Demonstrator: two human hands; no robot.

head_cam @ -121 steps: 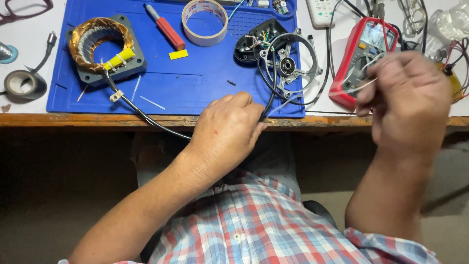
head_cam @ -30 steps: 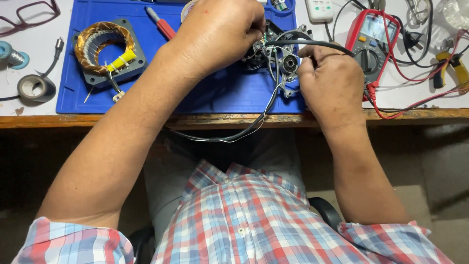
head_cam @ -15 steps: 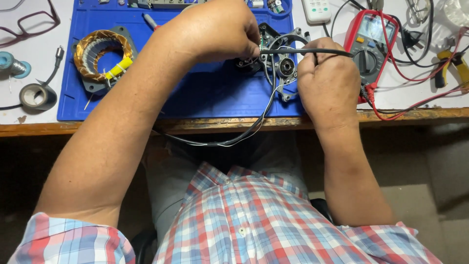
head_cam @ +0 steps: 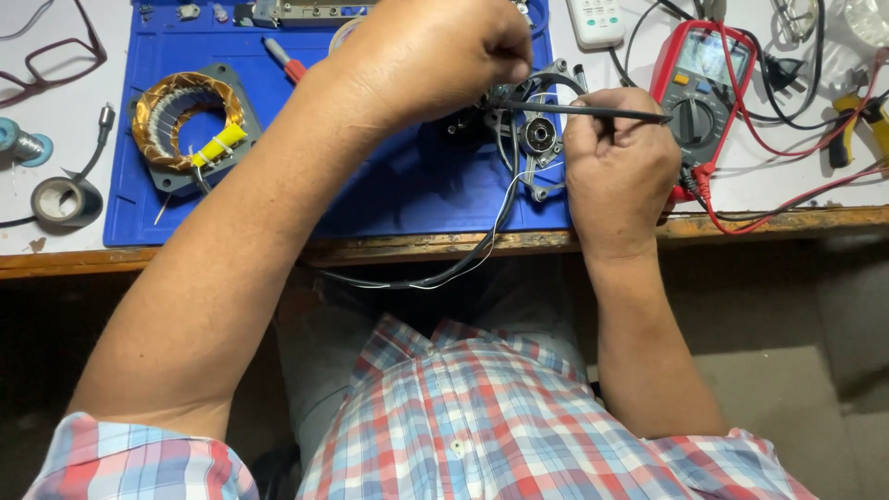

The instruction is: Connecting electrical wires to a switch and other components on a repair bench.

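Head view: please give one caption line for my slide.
Both hands hold a black cable over a motor part on a blue mat.

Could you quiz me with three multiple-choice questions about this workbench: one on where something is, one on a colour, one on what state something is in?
1. Where does the copper-wound coil lie?
A. on the blue mat, by its left edge
B. on the bare white table at the right
C. on the person's lap

2. What colour is the casing of the multimeter?
A. green
B. red
C. white

3. What is the right hand doing?
A. lying flat and empty
B. holding a thin black cable
C. gripping the pliers

Answers:
1 A: the coil sits on the blue mat, left of the left hand.
2 B: its shell is red around a dark dial.
3 B: the black cable runs from its fingers toward the left hand.
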